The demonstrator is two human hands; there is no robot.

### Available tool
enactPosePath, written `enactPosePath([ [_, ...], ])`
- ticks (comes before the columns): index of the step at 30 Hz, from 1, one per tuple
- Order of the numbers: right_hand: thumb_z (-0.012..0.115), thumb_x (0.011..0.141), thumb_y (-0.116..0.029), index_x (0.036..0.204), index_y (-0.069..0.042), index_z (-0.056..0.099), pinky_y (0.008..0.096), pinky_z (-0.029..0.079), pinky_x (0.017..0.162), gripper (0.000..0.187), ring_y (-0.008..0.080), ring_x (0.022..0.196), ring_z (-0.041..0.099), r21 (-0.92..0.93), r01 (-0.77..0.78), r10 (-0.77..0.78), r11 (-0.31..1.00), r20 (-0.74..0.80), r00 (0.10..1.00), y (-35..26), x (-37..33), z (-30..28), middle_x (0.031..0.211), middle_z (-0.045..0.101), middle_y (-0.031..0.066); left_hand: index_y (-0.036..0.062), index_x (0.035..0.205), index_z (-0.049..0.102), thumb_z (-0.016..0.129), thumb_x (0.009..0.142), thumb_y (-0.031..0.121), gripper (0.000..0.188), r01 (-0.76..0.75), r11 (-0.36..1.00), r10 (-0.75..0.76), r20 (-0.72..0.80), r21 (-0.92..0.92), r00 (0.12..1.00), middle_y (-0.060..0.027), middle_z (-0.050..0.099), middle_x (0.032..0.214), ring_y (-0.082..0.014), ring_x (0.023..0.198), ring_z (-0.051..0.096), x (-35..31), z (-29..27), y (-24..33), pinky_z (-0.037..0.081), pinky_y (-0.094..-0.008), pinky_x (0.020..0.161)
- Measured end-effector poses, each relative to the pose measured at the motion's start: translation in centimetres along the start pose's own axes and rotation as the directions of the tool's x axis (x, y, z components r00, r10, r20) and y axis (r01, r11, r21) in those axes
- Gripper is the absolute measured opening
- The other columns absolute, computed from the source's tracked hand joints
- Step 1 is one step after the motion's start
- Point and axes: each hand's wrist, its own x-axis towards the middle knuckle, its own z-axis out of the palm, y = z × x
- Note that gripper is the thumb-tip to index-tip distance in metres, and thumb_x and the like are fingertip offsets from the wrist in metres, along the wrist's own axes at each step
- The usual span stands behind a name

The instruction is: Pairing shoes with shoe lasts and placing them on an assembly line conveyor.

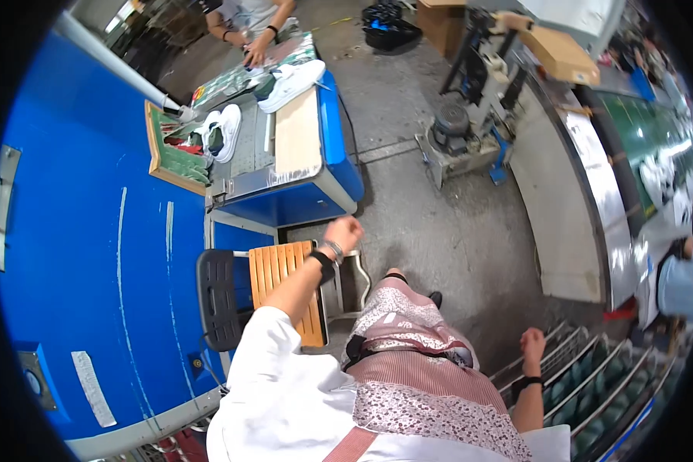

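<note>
Filling the left side, the blue machine housing [92,231] is the largest thing around you, with a blue-sided workbench [296,202] at the far left and a railed metal rack [602,366] at the near right, loaded with dark green pieces too unclear to identify. Smaller than these is the chair [273,268], the thing nearest your left hand, standing against the housing with its black backrest [217,300] to the left. Judge it stiff and moderately heavy, not fragile; the slats may be a little slippery, so the backrest's top edge or the pale tubular frame offers the surest hold. The rack looks rigid and heavier when loaded, best taken by an end rail. Smaller again are the white shoes [294,86] on the bench, probably light and soft, easiest to take at the heel. Your left hand [343,232] reaches forward, forearm crossing above the seat, fingers curled with nothing visible in them; whether they close fully you cannot tell. Your right hand [533,345] hangs lower at the near right beside the rack, elbow bent, fingers curled; neither its closure nor any contact with the rails is clear.
</note>
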Motion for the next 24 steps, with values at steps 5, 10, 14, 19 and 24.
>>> enactPosePath([
  [5, 0.061, 0.1, -0.017, 0.112, -0.002, 0.066, 0.0249, 0.046, 0.059, 0.019, 0.0083, 0.068, 0.057, 0.023, 0.194, -0.195, 0.981, 0.072, 0.978, -20.0, 12.4, 7.1, 0.082, 0.063, 0.0006, 0.0074, 0.098, 0.074, 0.071, 0.087, 0.037, 0.032, 0.202, 0.977, -0.171, -0.319, 0.067, 0.932, -0.0163, 0.076, 0.093, -0.0332, 0.091, 0.073, 16.9, -13.9, -2.2, 0.057, -0.044, 0.082],
  [10, 0.064, 0.097, -0.013, 0.114, 0.001, 0.066, 0.0268, 0.049, 0.065, 0.022, 0.0104, 0.073, 0.059, -0.118, 0.267, -0.241, 0.957, 0.196, 0.951, -23.2, 15.0, 16.1, 0.084, 0.065, 0.003, 0.0049, 0.106, 0.072, 0.067, 0.084, 0.056, 0.056, 0.372, 0.927, -0.296, -0.515, 0.049, 0.804, -0.0242, 0.073, 0.108, -0.0415, 0.105, 0.069, 33.0, -26.5, -5.7, 0.054, -0.0481, 0.092],
  [14, 0.066, 0.092, -0.013, 0.106, 0.0, 0.07, 0.03, 0.053, 0.07, 0.019, 0.0128, 0.077, 0.064, -0.123, 0.175, -0.143, 0.977, 0.23, 0.962, -20.4, 11.5, 17.9, 0.085, 0.069, 0.0039, 0.0006, 0.126, 0.063, 0.061, 0.082, 0.07, 0.082, 0.633, 0.774, -0.532, -0.568, -0.026, 0.627, -0.0257, 0.066, 0.13, -0.0407, 0.121, 0.064, 40.2, -33.2, -5.4, 0.05, -0.0475, 0.102],
  [19, 0.066, 0.091, -0.012, 0.103, 0.003, 0.068, 0.0307, 0.052, 0.062, 0.02, 0.0142, 0.069, 0.063, -0.222, -0.176, 0.201, 0.959, 0.096, 0.975, -20.4, 7.8, 17.6, 0.085, 0.069, 0.0068, 0.0083, 0.119, 0.074, 0.066, 0.083, 0.059, 0.063, 0.711, 0.674, -0.557, -0.494, 0.201, 0.668, -0.0181, 0.071, 0.125, -0.0356, 0.117, 0.067, 44.9, -35.0, -5.9, 0.053, -0.0453, 0.097],
  [24, 0.061, 0.092, -0.013, 0.095, 0.001, 0.068, 0.029, 0.049, 0.053, 0.016, 0.0137, 0.062, 0.061, -0.099, -0.181, 0.194, 0.978, 0.144, 0.97, -22.2, 12.6, 17.3, 0.075, 0.066, 0.0055, 0.003, 0.089, 0.072, 0.063, 0.086, 0.038, 0.036, 0.413, 0.802, -0.1, -0.586, 0.431, 0.804, -0.0254, 0.072, 0.097, -0.0455, 0.094, 0.069, 45.2, -32.5, -6.7, 0.055, -0.0537, 0.083],
])
